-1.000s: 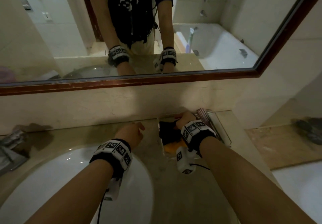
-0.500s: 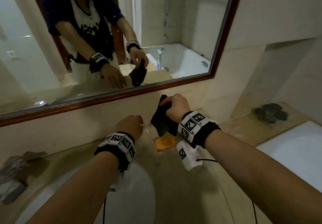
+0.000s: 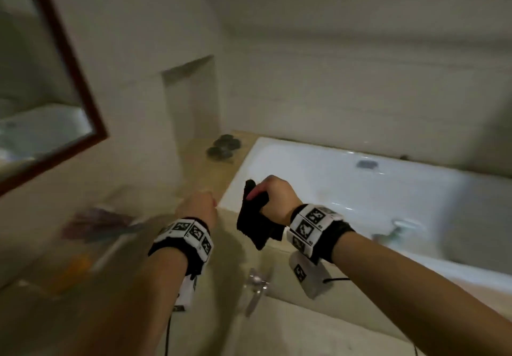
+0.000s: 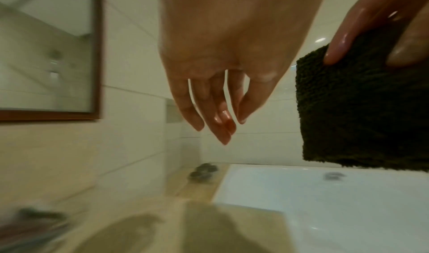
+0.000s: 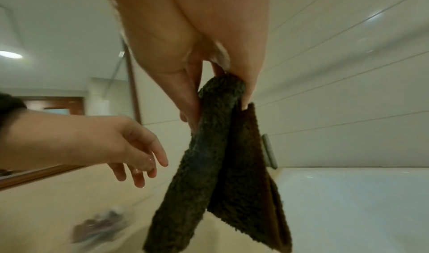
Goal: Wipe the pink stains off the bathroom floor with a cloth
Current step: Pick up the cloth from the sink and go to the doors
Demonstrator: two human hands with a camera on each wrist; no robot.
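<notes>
My right hand [image 3: 273,199] grips a dark fluffy cloth [image 3: 256,221] in the air above the counter edge, beside the bathtub. In the right wrist view the cloth [image 5: 218,165] hangs folded from my pinching fingers [image 5: 185,99]. My left hand [image 3: 198,207] hovers just left of it, holding nothing; in the left wrist view its fingers [image 4: 216,113] hang loose and wet, with the cloth [image 4: 362,106] to their right. No pink stains and no floor are in view.
A white bathtub [image 3: 374,189] fills the right side, with a tap [image 3: 393,233] on its near rim. Dark round stones [image 3: 223,146] sit on the beige ledge behind. A chrome handle [image 3: 256,283] stands on the counter, a wood-framed mirror [image 3: 69,78] at left.
My right hand has lifted the cloth out of the counter tray and carried it right, toward the tub. The view has swung right, away from the mirror and sink.
</notes>
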